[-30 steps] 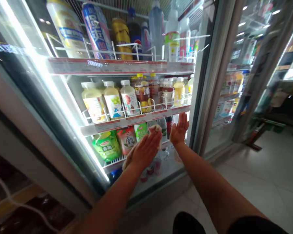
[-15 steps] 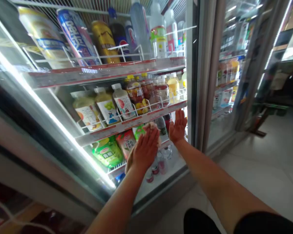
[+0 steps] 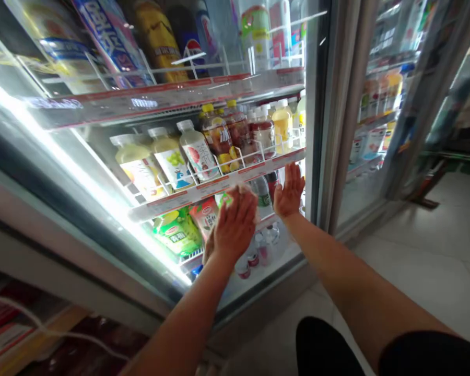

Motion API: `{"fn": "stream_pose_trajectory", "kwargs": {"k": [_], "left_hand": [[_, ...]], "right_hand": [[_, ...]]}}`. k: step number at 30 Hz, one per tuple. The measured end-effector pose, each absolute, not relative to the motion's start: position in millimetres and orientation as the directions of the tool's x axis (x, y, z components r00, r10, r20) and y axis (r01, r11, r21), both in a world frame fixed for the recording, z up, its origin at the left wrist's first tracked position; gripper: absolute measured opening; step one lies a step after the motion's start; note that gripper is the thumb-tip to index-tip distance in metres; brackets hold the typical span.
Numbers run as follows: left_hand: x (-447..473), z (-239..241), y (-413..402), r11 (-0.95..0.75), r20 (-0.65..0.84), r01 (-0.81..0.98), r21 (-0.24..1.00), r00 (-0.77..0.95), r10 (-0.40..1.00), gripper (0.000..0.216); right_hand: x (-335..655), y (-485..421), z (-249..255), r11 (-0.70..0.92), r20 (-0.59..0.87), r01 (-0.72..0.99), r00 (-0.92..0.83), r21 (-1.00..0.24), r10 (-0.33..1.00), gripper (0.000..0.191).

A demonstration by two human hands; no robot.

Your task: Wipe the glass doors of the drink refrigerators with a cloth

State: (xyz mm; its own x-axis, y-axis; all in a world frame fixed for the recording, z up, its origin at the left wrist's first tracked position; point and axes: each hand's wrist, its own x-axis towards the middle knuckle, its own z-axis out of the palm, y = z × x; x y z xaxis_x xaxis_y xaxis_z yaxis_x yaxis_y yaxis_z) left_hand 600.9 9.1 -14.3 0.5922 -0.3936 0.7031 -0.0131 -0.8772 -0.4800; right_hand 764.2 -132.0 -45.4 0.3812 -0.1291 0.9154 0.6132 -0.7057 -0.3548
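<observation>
My left hand [image 3: 237, 222] lies with fingers extended over a pale, crumpled cloth [image 3: 209, 247], pressing it to the glass door [image 3: 274, 290] of a drinks cooler. Most of the cloth is hidden beneath the palm and fingers; its edges show around them. To the right, my right hand [image 3: 290, 190] rests against the same glass near the door frame, fingers up and a little apart, holding nothing. Behind the glass, green and red drink pouches [image 3: 179, 234] and a clear bottle [image 3: 262, 196] are close to the hands.
Bottles [image 3: 198, 151] line the middle shelf, and large cans [image 3: 156, 39] stand above. A bright light strip [image 3: 82, 172] runs down the left side. A metal door frame [image 3: 339, 120] separates a second cooler on the right. A white cable [image 3: 43, 329] hangs at lower left.
The view has tilted down slightly, so the shelves sit higher in the picture. My left hand and the cloth have shifted slightly up the glass. My right hand stays against it.
</observation>
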Motion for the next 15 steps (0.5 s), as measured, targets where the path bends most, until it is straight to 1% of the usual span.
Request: {"fn": "stream_pose_trajectory", "kwargs": {"k": [1, 2, 3, 4, 6, 8, 10, 12, 13, 15], "left_hand": [[600.2, -27.7, 10.4, -0.835, 0.633, -0.070, -0.545, 0.619, -0.465, 0.056], [599.4, -35.5, 12.3, -0.803, 0.582, -0.105, -0.587, 0.635, -0.508, 0.054], [598.5, -36.3, 14.7, -0.788, 0.560, -0.111, -0.605, 0.645, -0.521, 0.054], [597.3, -30.1, 17.4, -0.796, 0.576, -0.083, -0.600, 0.645, -0.501, 0.055], [593.8, -2.1, 22.7, -0.845, 0.682, 0.030, -0.534, 0.606, -0.409, 0.059], [589.1, 29.7, 26.4, -0.888, 0.790, 0.134, -0.440, 0.528, -0.311, 0.064], [584.3, 44.4, 28.1, -0.915, 0.840, 0.177, -0.362, 0.488, -0.238, 0.069], [579.9, 33.5, 29.0, -0.926, 0.836, 0.161, -0.341, 0.502, -0.221, 0.071], [577.9, 21.0, 30.0, -0.923, 0.810, 0.127, -0.364, 0.531, -0.247, 0.072], [573.7, -5.5, 34.7, -0.890, 0.721, 0.024, -0.455, 0.597, -0.352, 0.070]], "right_hand": [[764.1, -132.0, -45.5, -0.707, 0.913, 0.610, 0.387, -0.358, -0.129, 0.063], [764.2, -132.2, -45.6, -0.711, 0.910, 0.605, 0.395, -0.359, -0.124, 0.063], [764.4, -132.4, -45.9, -0.714, 0.908, 0.601, 0.402, -0.359, -0.118, 0.064], [764.6, -132.6, -46.1, -0.716, 0.907, 0.600, 0.405, -0.357, -0.114, 0.064], [765.1, -133.1, -46.5, -0.715, 0.912, 0.606, 0.397, -0.348, -0.108, 0.064], [765.3, -133.4, -46.6, -0.714, 0.916, 0.610, 0.386, -0.344, -0.111, 0.065], [765.4, -133.2, -46.7, -0.717, 0.919, 0.608, 0.376, -0.340, -0.116, 0.065], [765.4, -132.9, -46.9, -0.718, 0.924, 0.612, 0.362, -0.333, -0.120, 0.064], [765.4, -132.7, -47.0, -0.716, 0.927, 0.616, 0.355, -0.329, -0.120, 0.064], [765.3, -132.5, -47.2, -0.713, 0.930, 0.621, 0.348, -0.326, -0.122, 0.063]]}}
